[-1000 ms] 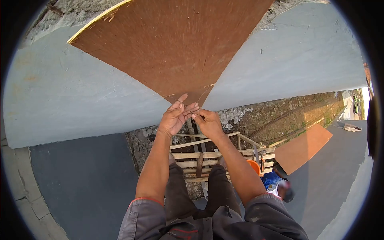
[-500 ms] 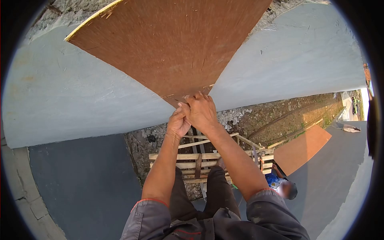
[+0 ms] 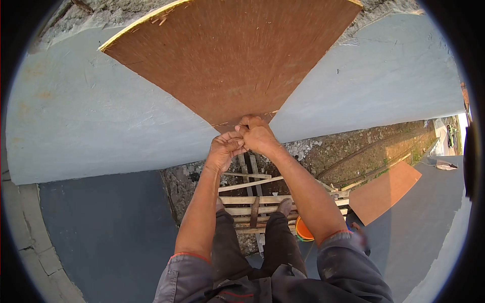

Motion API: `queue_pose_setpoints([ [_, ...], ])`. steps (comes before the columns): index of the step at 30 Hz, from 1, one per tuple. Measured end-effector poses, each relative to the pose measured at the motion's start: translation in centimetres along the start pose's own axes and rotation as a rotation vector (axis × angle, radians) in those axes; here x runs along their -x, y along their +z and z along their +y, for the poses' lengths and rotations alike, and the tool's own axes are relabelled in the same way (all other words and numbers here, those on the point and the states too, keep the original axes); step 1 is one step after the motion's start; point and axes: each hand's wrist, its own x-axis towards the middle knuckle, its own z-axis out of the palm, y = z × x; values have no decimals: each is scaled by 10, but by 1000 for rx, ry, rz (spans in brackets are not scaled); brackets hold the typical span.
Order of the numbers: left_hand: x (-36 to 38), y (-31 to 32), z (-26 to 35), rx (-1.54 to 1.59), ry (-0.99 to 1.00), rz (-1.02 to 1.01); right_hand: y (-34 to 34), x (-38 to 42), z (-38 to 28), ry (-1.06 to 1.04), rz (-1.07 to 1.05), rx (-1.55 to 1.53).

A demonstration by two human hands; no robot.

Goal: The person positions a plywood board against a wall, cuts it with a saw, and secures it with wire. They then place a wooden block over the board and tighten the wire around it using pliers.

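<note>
A brown plywood sheet [image 3: 232,60] with a pale, rough-cut edge lies over a light grey painted surface [image 3: 101,121] and narrows toward me. At its narrow end my left hand [image 3: 226,150] is closed, thumb and fingers pinched together. Touching it, or nearly so, my right hand [image 3: 256,135] is curled against the sheet's lower tip, its fingers bent. Whatever sits between the fingertips is too small or hidden to name. Both forearms reach forward from dark grey sleeves.
Below me, my feet stand on a platform of wooden slats [image 3: 261,200]. An orange bucket [image 3: 303,230] shows beside my right forearm. Another person [image 3: 360,237], mostly hidden, is below on the right, near a reddish-brown panel [image 3: 385,192]. A dark grey surface [image 3: 106,232] spreads at lower left.
My hands have drawn slightly apart at the fingertips, the left one turning. The view has shifted a little. The orange bucket has come into sight, and the other person is now more hidden.
</note>
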Motion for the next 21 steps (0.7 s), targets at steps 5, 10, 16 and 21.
queue_pose_setpoints([
  [5,-7,-5,-8,12,11,48,4,-8,19,-43,-40,-104],
  [10,-4,3,5,95,-48,62,-8,4,29,-203,-45,-193],
  [16,1,18,37,-204,-183,179,-8,17,28,-261,146,235],
  [21,3,22,33,-95,-91,281,1,10,38,-320,286,233],
])
